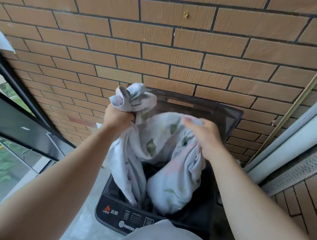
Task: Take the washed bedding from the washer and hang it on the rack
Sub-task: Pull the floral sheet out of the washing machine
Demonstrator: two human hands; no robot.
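While left hand (118, 117), right hand (204, 137) clutch bedding (161, 139), washer (118, 210) drum hidden.

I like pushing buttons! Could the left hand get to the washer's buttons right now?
Probably, but not freely: the control panel lies uncovered, yet the left hand grips a bunch of bedding and would have to let go first.

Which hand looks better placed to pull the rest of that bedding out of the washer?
Probably the right hand: it grips the bedding lower, on the bulk hanging into the washer. The left hand holds its bunch high up.
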